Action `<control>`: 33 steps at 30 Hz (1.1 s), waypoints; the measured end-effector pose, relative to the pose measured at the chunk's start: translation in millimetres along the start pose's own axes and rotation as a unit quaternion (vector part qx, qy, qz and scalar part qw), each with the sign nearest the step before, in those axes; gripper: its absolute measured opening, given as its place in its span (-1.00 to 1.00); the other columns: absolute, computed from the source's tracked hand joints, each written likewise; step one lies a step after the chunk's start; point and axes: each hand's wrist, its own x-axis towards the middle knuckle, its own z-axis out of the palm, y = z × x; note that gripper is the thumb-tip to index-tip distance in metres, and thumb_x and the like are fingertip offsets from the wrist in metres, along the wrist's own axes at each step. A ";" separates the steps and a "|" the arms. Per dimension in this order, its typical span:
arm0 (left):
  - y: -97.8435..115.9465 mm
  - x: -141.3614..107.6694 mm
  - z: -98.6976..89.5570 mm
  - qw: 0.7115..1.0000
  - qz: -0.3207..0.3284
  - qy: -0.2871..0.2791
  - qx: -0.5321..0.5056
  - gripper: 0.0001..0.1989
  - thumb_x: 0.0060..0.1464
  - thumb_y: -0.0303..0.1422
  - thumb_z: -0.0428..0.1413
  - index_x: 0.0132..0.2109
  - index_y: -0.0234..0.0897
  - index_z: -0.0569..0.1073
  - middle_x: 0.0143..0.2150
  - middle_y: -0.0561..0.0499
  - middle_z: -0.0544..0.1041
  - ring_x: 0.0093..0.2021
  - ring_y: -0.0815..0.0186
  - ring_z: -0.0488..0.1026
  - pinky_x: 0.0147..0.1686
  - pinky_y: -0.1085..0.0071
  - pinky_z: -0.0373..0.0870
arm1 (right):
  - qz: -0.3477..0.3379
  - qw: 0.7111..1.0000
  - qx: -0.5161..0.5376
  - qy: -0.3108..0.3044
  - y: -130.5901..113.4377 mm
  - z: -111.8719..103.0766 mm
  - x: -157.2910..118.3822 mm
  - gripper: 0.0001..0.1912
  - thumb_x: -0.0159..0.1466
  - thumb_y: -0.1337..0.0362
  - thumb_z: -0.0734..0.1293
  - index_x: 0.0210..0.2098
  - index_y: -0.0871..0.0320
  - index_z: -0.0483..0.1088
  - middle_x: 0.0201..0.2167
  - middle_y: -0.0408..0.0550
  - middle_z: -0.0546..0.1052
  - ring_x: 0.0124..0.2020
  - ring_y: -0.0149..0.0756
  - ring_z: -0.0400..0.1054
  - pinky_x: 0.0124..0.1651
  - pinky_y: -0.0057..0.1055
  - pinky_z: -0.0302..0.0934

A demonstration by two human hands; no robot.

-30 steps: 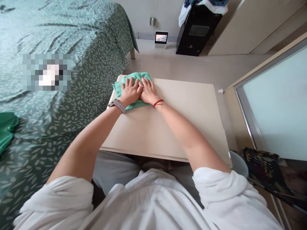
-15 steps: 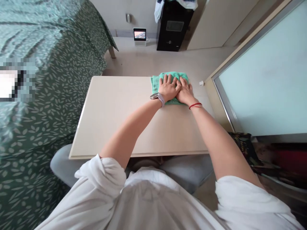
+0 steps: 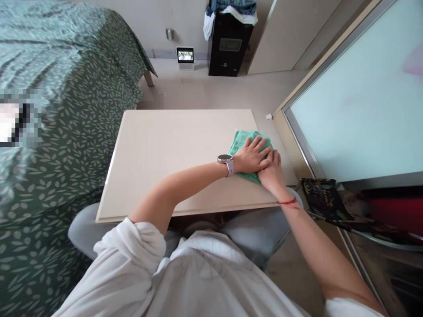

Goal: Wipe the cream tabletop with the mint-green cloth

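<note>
A folded green cloth lies on the right part of a cream, flat-topped table. My left hand, with a watch at its wrist, presses flat on the cloth with its fingers spread. Beside it, my right hand, a red string round its wrist, rests on the cloth's right side. The two hands touch, and the left fingers partly cover the right hand. Neither hand is wrapped round anything.
A bed with a green leaf-patterned cover stands at the left. Behind the table are a small screen and a black cabinet with clothes on top. A frosted glass panel runs along the right.
Both hands and the green cloth have moved from the table's far edge toward my body and to the right. The cloth has turned, and the view has shifted slightly.
</note>
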 end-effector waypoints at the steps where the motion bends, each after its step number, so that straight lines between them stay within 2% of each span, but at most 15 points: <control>1: 1.0 -5.5 1.3 1.000 -0.004 0.000 -0.001 -0.29 0.61 -0.09 -0.11 0.67 -0.38 0.25 0.72 -0.39 0.10 0.74 -0.23 0.01 0.64 -0.33 0.04 | 0.013 1.000 0.012 -0.007 -3.7 -3.1 -4.2 -0.15 0.49 0.23 0.13 0.72 0.31 0.00 0.60 0.53 0.29 0.64 0.38 0.17 0.51 0.46 0.25; 3: -3.9 -14.1 -0.1 1.000 -0.026 -0.005 -0.006 -0.28 0.61 -0.10 -0.12 0.69 -0.41 0.20 0.73 -0.39 0.06 0.75 -0.22 -0.02 0.66 -0.31 0.02 | 0.042 0.998 0.050 -0.023 -16.5 -11.2 -0.6 -0.14 0.47 0.22 0.17 0.71 0.28 0.03 0.65 0.49 0.22 0.69 0.33 0.07 0.56 0.43 0.18; 6: -30.2 -25.7 -14.0 0.996 -0.084 -0.017 -0.013 -0.28 0.61 -0.15 -0.16 0.71 -0.45 0.13 0.75 -0.38 -0.01 0.76 -0.21 -0.09 0.68 -0.29 -0.06 | 0.017 0.997 0.065 -0.043 -52.2 -24.3 29.8 -0.17 0.48 0.21 0.18 0.69 0.29 0.09 0.70 0.46 0.13 0.73 0.30 -0.03 0.63 0.45 0.02; 10: -87.3 -61.7 -48.2 0.983 -0.181 -0.026 -0.004 -0.28 0.60 -0.21 -0.20 0.72 -0.46 0.08 0.77 -0.38 -0.09 0.78 -0.17 -0.18 0.70 -0.20 -0.17 | -0.036 0.990 0.105 -0.082 -133.0 -38.1 82.9 -0.20 0.52 0.23 0.16 0.69 0.36 0.09 0.73 0.44 0.04 0.76 0.27 -0.11 0.69 0.47 -0.20; 14: -144.5 -130.4 -80.0 0.959 -0.281 -0.013 0.015 -0.27 0.58 -0.24 -0.24 0.72 -0.49 0.08 0.77 -0.44 -0.12 0.78 -0.18 -0.23 0.69 -0.18 -0.23 | -0.109 0.978 0.130 -0.125 -234.9 -48.0 109.5 -0.21 0.56 0.29 0.10 0.71 0.44 0.01 0.76 0.38 -0.08 0.78 0.18 -0.22 0.74 0.34 -0.37; 17: -175.2 -190.6 -95.3 0.934 -0.357 0.005 0.014 -0.26 0.57 -0.22 -0.27 0.73 -0.44 0.05 0.78 -0.38 -0.14 0.79 -0.12 -0.22 0.68 -0.17 -0.19 | -0.168 0.965 0.142 -0.141 -305.1 -52.4 107.6 -0.23 0.58 0.31 0.08 0.72 0.45 -0.02 0.77 0.33 -0.11 0.79 0.11 -0.26 0.77 0.25 -0.40; 19: -185.5 -228.1 -102.2 0.916 -0.401 0.020 0.013 -0.25 0.56 -0.21 -0.29 0.73 -0.41 0.05 0.79 -0.33 -0.14 0.79 -0.08 -0.21 0.68 -0.16 -0.18 | -0.215 0.954 0.144 -0.153 -342.2 -54.1 100.3 -0.24 0.61 0.30 0.05 0.72 0.48 -0.06 0.77 0.36 -0.14 0.79 0.14 -0.28 0.76 0.25 -0.41; 21: -185.8 -261.0 -106.7 0.898 -0.439 0.034 0.018 -0.24 0.55 -0.20 -0.30 0.73 -0.39 0.07 0.79 -0.32 -0.13 0.79 -0.07 -0.21 0.68 -0.18 -0.16 | -0.268 0.939 0.148 -0.158 -369.7 -55.0 90.7 -0.26 0.65 0.27 0.01 0.71 0.52 -0.09 0.77 0.41 -0.16 0.79 0.19 -0.29 0.75 0.28 -0.41; 23: -176.5 -288.3 -107.9 0.878 -0.475 0.049 0.026 -0.24 0.54 -0.18 -0.30 0.72 -0.39 0.09 0.79 -0.34 -0.12 0.79 -0.10 -0.19 0.66 -0.24 -0.11 | -0.317 0.922 0.156 -0.156 -387.2 -55.4 79.5 -0.28 0.68 0.25 0.00 0.71 0.51 -0.09 0.76 0.41 -0.15 0.78 0.18 -0.29 0.74 0.26 -0.41; 27: -143.2 -325.1 -100.3 0.836 -0.543 0.068 0.029 -0.20 0.52 -0.13 -0.28 0.72 -0.42 0.08 0.77 -0.43 -0.12 0.76 -0.27 -0.12 0.58 -0.37 0.10 | -0.397 0.888 0.160 -0.168 -396.9 -58.2 54.1 -0.27 0.67 0.20 0.09 0.72 0.39 -0.04 0.78 0.27 -0.12 0.79 0.05 -0.28 0.76 0.14 -0.42; 30: -124.3 -333.0 -91.7 0.827 -0.558 0.066 0.036 -0.19 0.51 -0.12 -0.27 0.71 -0.48 0.08 0.76 -0.51 -0.11 0.75 -0.37 -0.11 0.56 -0.46 0.10 | -0.428 0.872 0.156 -0.179 -389.4 -62.2 40.1 -0.25 0.65 0.21 0.11 0.72 0.38 -0.03 0.78 0.23 -0.14 0.79 0.05 -0.28 0.77 0.14 -0.40; 33: -116.9 -319.0 -86.0 0.828 -0.556 0.060 0.041 -0.20 0.53 -0.13 -0.28 0.71 -0.49 0.07 0.76 -0.53 -0.11 0.76 -0.41 -0.18 0.56 -0.54 -0.03 | -0.430 0.871 0.151 -0.184 -373.8 -63.8 39.5 -0.25 0.63 0.25 0.08 0.72 0.41 -0.04 0.78 0.23 -0.14 0.80 0.04 -0.28 0.77 0.14 -0.40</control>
